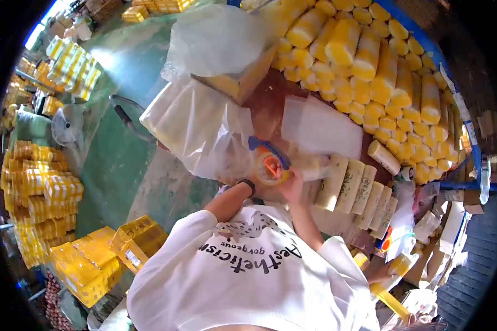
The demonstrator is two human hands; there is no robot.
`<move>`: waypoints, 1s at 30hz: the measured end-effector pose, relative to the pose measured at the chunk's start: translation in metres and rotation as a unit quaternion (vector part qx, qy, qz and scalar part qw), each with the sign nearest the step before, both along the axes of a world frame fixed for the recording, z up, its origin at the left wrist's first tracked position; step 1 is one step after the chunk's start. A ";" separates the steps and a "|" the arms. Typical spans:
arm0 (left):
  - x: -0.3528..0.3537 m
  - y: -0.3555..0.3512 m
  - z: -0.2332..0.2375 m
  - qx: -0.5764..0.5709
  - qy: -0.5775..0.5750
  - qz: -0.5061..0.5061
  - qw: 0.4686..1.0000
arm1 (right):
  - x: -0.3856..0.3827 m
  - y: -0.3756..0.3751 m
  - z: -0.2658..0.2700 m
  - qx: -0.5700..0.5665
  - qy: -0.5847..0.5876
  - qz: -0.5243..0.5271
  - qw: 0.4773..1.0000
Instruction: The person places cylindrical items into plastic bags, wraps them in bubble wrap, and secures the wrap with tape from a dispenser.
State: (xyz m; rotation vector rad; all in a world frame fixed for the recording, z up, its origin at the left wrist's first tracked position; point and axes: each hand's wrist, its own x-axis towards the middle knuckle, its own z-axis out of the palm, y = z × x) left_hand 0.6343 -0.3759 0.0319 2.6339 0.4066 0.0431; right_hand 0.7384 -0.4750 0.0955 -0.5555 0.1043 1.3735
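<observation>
A tape dispenser [269, 164] with a blue and orange body and a roll of tape is in front of my chest. My right hand [291, 186] is closed at its right side, fingers wrapped against it. My left forearm [229, 201], with a dark wristband, reaches to the dispenser's lower left; the fingers of that hand are hidden or blurred. Just right of my right hand, several pale wrapped blocks [348, 187] with dark writing stand in a row. A large clear plastic bag [204, 124] lies beyond my left hand.
Yellow-and-white wrapped rolls [370, 71] are piled high at the upper right. A white sheet [320, 127] lies on the red surface. Yellow-taped boxes [91, 265] sit at the lower left. Another person's hand [378, 273] is at the lower right beside a yellow-taped package [402, 265].
</observation>
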 end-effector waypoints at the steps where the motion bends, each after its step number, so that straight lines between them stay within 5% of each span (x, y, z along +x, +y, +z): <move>1: 0.003 0.001 -0.001 -0.001 -0.003 -0.002 1.000 | 0.002 -0.003 -0.002 0.005 -0.014 -0.014 1.000; 4: 0.005 0.001 -0.003 -0.008 -0.010 -0.003 1.000 | -0.007 -0.014 0.046 0.051 -0.036 -0.065 0.996; 6: 0.004 0.002 -0.003 -0.013 -0.009 -0.003 1.000 | -0.011 -0.014 0.093 0.181 -0.104 0.012 0.978; 8: 0.003 0.001 -0.002 -0.019 -0.006 -0.005 1.000 | -0.022 -0.015 0.145 0.194 -0.052 0.084 0.976; 12: -0.001 -0.003 0.000 -0.023 -0.006 -0.005 1.000 | -0.021 -0.013 0.117 0.053 -0.132 0.168 0.976; 16: 0.001 -0.010 -0.002 -0.039 -0.009 -0.003 0.999 | -0.012 -0.017 0.130 0.134 -0.342 0.233 0.900; 19: 0.002 -0.012 -0.006 -0.049 -0.016 -0.004 0.999 | -0.007 -0.020 0.120 0.132 -0.594 0.162 0.777; 21: -0.005 -0.011 -0.006 -0.068 -0.032 -0.002 0.997 | -0.011 -0.031 0.104 0.060 -0.332 0.198 0.920; 23: -0.015 -0.003 -0.006 -0.101 -0.075 0.018 0.992 | -0.012 -0.027 0.077 0.024 0.027 0.149 0.988; 24: -0.020 0.002 0.000 -0.116 -0.107 0.035 0.987 | -0.013 -0.023 0.074 0.027 -0.064 0.164 0.984; 27: -0.042 0.028 0.071 -0.127 -0.273 0.144 0.943 | -0.011 -0.023 0.080 -0.031 0.010 0.102 0.994; 28: -0.050 0.035 0.109 -0.127 -0.323 0.179 0.921 | -0.015 -0.019 0.093 -0.002 -0.245 0.082 0.966; 29: -0.060 0.038 0.157 -0.154 -0.352 0.212 0.899 | -0.017 -0.012 0.114 0.030 -0.485 0.058 0.872; 30: -0.071 0.038 0.195 -0.177 -0.382 0.246 0.873 | -0.019 -0.005 0.125 0.062 -0.693 0.031 0.718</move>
